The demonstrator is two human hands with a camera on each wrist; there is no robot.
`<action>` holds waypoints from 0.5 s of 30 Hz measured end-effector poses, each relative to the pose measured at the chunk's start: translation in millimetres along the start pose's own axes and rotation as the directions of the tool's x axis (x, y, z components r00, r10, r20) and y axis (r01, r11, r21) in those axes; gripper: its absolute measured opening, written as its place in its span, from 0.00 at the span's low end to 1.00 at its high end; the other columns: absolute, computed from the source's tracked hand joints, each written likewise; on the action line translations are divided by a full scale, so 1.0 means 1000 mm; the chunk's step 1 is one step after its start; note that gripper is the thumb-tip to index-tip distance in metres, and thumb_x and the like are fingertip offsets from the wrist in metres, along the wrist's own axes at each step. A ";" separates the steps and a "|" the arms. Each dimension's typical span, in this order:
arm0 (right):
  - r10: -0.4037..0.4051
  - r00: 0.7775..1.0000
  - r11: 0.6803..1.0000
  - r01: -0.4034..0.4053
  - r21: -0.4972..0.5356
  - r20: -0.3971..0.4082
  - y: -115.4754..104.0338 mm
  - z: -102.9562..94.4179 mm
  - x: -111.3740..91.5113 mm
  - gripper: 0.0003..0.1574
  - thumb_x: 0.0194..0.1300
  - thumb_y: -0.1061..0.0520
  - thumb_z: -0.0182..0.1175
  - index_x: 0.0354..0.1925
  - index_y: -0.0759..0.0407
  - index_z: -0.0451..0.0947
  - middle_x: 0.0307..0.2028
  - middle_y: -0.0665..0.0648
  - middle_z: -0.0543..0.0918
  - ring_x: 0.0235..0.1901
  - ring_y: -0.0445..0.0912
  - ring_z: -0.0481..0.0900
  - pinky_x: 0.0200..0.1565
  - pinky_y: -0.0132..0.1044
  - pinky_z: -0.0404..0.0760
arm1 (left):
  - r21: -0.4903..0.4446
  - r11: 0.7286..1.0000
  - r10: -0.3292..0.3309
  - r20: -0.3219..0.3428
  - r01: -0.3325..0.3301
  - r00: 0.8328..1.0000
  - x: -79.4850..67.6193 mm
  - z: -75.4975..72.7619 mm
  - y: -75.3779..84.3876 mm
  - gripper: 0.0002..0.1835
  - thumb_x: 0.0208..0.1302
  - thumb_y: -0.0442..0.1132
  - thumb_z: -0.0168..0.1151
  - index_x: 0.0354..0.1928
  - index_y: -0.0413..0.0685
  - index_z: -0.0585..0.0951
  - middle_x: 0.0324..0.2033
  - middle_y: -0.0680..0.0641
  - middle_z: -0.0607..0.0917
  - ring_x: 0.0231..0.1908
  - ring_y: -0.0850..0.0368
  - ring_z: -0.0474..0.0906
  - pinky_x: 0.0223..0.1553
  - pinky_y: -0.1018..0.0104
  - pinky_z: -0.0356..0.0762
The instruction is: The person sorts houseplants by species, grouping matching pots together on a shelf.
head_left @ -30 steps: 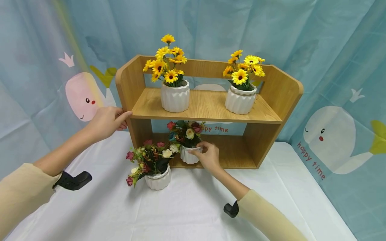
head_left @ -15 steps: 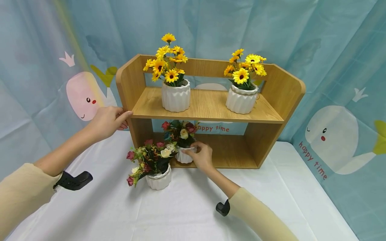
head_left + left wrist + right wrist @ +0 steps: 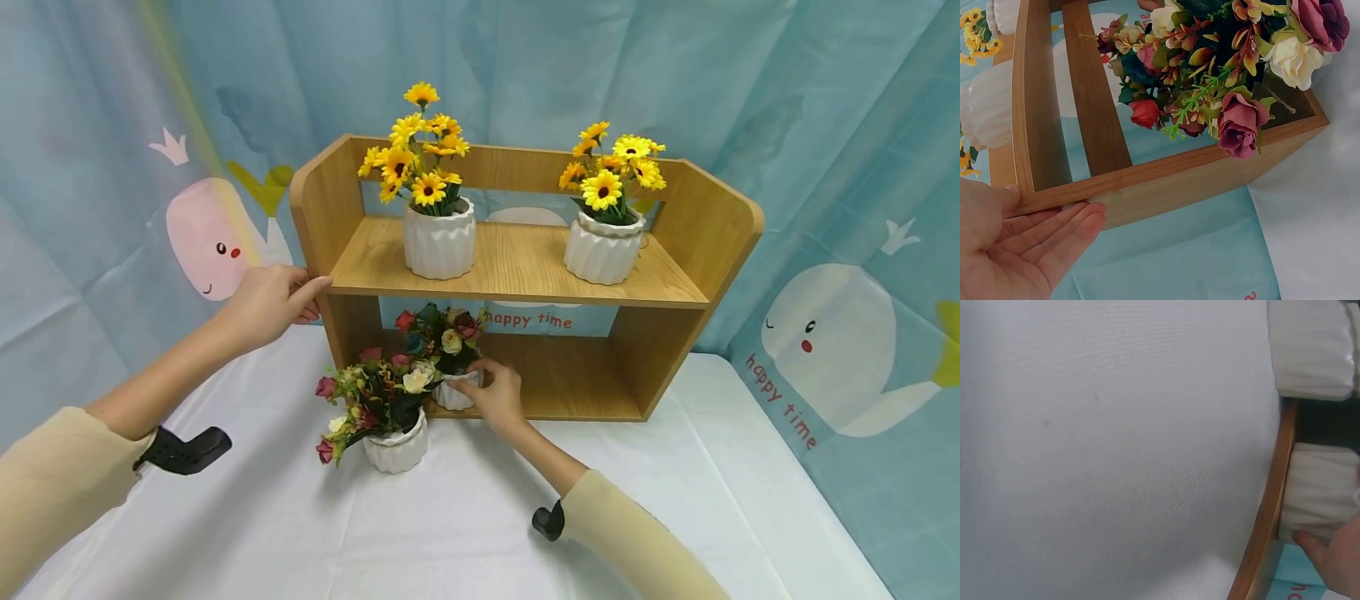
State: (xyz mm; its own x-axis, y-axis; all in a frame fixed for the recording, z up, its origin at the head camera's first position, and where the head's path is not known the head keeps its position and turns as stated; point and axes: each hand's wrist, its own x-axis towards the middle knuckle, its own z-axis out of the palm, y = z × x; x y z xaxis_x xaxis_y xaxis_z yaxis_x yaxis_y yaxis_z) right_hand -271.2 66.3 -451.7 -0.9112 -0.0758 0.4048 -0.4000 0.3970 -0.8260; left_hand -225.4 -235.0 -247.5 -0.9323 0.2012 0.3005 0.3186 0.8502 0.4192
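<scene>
My left hand pinches the front edge of the left side panel of a wooden two-tier shelf; in the left wrist view the thumb lies on one face and the fingers on the other. With thumb and fingers, my right hand grips the white ribbed flowerpot of mixed roses, at the front of the lower tier's left part. That pot also shows in the right wrist view. Just in front of the shelf, a second white flowerpot of roses stands on the table, its blooms partly covering the lower tier.
Two white pots of yellow sunflowers stand on the upper tier, one left and one right. A white cloth covers the table. Behind the shelf hangs a blue patterned curtain.
My right hand has moved left with the gripped flowerpot along the lower tier, closer to the other rose pot. The left hand stays on the shelf's side panel.
</scene>
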 end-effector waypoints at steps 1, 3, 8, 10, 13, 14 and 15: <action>0.002 1.000 1.000 -0.002 0.004 0.006 0.000 -0.001 -0.001 0.16 0.53 0.52 0.78 0.36 0.56 0.84 0.28 0.65 0.77 0.30 0.51 0.70 0.35 0.39 0.67 | 0.002 1.000 0.000 0.000 0.000 1.000 0.000 0.000 0.000 0.24 0.78 0.46 0.51 0.34 0.31 0.82 0.22 0.42 0.86 0.26 0.48 0.85 0.27 0.65 0.79; 0.004 1.000 1.000 -0.004 0.008 0.012 0.000 -0.002 -0.002 0.16 0.54 0.52 0.77 0.38 0.57 0.84 0.30 0.65 0.79 0.32 0.55 0.72 0.37 0.41 0.69 | 0.004 1.000 0.001 0.000 -0.001 1.000 0.000 0.000 0.000 0.24 0.79 0.46 0.50 0.34 0.31 0.82 0.22 0.42 0.86 0.25 0.49 0.85 0.28 0.65 0.79; -0.025 1.000 0.999 0.026 0.029 -0.016 -0.004 -0.005 -0.006 0.18 0.55 0.55 0.76 0.43 0.59 0.85 0.43 0.60 0.84 0.46 0.60 0.79 0.50 0.53 0.78 | 0.003 1.000 -0.001 0.000 0.001 1.000 0.001 0.001 -0.001 0.24 0.79 0.46 0.51 0.33 0.31 0.82 0.22 0.42 0.86 0.25 0.50 0.85 0.27 0.67 0.79; -0.043 0.999 0.998 0.044 0.047 -0.031 -0.007 -0.006 -0.009 0.19 0.55 0.56 0.76 0.45 0.60 0.84 0.47 0.61 0.83 0.51 0.62 0.79 0.54 0.57 0.78 | 0.002 1.000 -0.003 0.000 0.003 1.000 0.000 0.001 -0.001 0.24 0.78 0.46 0.51 0.33 0.31 0.82 0.22 0.43 0.86 0.24 0.52 0.84 0.27 0.68 0.79; -0.060 0.997 0.996 0.063 0.064 -0.041 -0.013 -0.009 -0.014 0.22 0.55 0.57 0.76 0.48 0.61 0.83 0.49 0.63 0.82 0.53 0.63 0.80 0.55 0.59 0.78 | 0.004 1.000 -0.002 0.001 0.002 1.000 0.001 0.001 -0.002 0.24 0.78 0.46 0.51 0.34 0.31 0.82 0.22 0.43 0.86 0.24 0.52 0.84 0.26 0.69 0.79; -0.063 0.997 0.996 0.066 0.064 -0.042 -0.014 -0.010 -0.016 0.23 0.55 0.57 0.76 0.49 0.61 0.83 0.50 0.63 0.82 0.53 0.63 0.80 0.55 0.59 0.79 | 0.003 1.000 -0.002 0.001 0.002 1.000 0.001 0.001 -0.001 0.24 0.78 0.46 0.51 0.34 0.31 0.82 0.22 0.42 0.86 0.24 0.52 0.84 0.26 0.69 0.79; -0.066 0.997 0.996 0.068 0.063 -0.041 -0.016 -0.011 -0.018 0.24 0.55 0.58 0.76 0.50 0.61 0.82 0.50 0.64 0.82 0.53 0.63 0.80 0.54 0.59 0.79 | 0.003 1.000 0.000 0.001 0.000 1.000 0.001 0.001 -0.001 0.24 0.78 0.46 0.51 0.34 0.31 0.82 0.22 0.42 0.86 0.25 0.51 0.85 0.26 0.69 0.79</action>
State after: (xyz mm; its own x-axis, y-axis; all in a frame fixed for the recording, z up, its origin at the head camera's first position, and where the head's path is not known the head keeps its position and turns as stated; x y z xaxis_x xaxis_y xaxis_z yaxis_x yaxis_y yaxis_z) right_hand -247.1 71.0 -441.7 -0.8781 -0.0639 0.4742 -0.4668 0.3321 -0.8196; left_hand -226.5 -235.7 -248.6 -0.9325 0.2017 0.2995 0.3180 0.8515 0.4169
